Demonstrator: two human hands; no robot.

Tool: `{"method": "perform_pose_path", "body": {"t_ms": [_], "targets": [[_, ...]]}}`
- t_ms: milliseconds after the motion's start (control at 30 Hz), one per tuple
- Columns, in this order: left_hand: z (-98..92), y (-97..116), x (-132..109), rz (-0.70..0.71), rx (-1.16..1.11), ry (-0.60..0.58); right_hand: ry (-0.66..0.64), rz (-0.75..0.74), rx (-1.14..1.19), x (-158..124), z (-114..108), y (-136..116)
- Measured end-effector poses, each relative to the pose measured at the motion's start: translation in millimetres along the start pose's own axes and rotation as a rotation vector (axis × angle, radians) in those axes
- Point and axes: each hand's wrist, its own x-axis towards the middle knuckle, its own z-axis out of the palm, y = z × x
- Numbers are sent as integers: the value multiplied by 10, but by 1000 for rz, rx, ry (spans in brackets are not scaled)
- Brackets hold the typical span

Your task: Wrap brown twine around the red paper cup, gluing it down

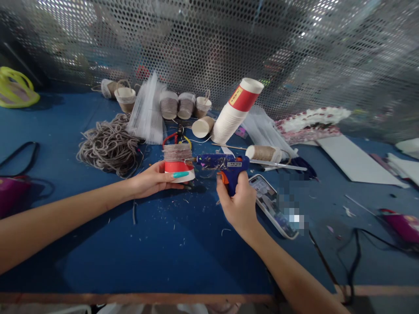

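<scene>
My left hand (160,181) grips a red and white paper cup (175,167) near its lower rim. Grey-brown cord (177,152) is wound around the upper part of this cup. In my right hand (240,203) is a blue glue gun (218,161) with an orange trigger, its fingers wrapped around the handle. The gun's nozzle points left and meets, or nearly meets, the wound cord. From the gun's back end a translucent glue stick (278,165) sticks out to the right. A heap of loose cord (109,146) lies beyond my left forearm.
A leaning stack of paper cups (229,120) stands at the back. Several cord-wrapped cups (168,105) sit along the perforated metal screen (203,52). A phone (273,205) lies right of my right hand. White boards (356,159) rest farther right on the blue table (147,253).
</scene>
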Motion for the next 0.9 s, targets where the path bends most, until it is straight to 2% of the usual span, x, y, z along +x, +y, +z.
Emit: {"method": "perform_pose_path", "body": {"t_ms": [467,900], "targets": [[-59,-25,0,29,3,-82,7,35,2,11,-25,-5],[-30,-6,-1,32,1,-91,18,35,-17,19,-17,41]]}}
